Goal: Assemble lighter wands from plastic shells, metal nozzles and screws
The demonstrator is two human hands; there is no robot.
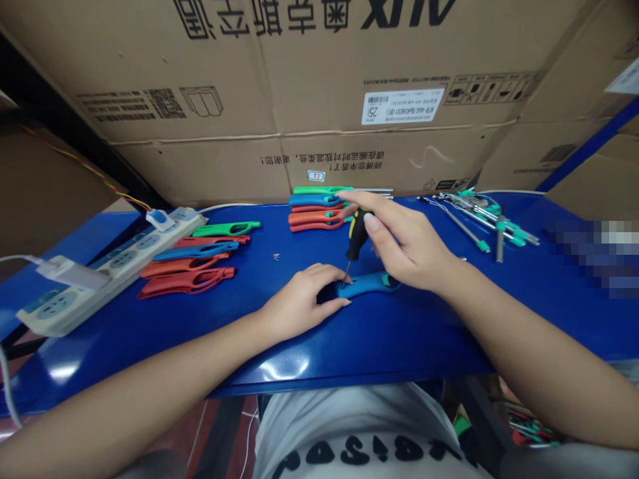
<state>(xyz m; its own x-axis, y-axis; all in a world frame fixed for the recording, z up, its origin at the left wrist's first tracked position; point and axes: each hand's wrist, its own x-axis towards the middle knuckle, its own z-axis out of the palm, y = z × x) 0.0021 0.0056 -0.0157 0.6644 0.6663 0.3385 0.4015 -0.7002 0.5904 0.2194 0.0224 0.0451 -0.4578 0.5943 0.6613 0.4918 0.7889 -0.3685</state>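
Note:
A blue plastic lighter handle [370,284] with a green trigger lies flat on the blue table in front of me. My left hand [298,301] is closed around its left end, thumb on the near side and fingers on the far side. In my right hand [412,251] is a black and yellow screwdriver [356,238], gripped between thumb and fingers. It points down, slightly tilted, its thin shaft meeting the handle beside my left fingertips. Whether a screw sits under the tip is hidden. Several small screws [276,256] lie loose left of the hands.
Red, orange, blue and green handle shells [187,283] lie at left beside a white power strip [120,266]. Several lighters [314,219] with metal tubes lie behind my hands. Metal rods with green ends [514,233] are at right. A large cardboard box [224,126] stands behind.

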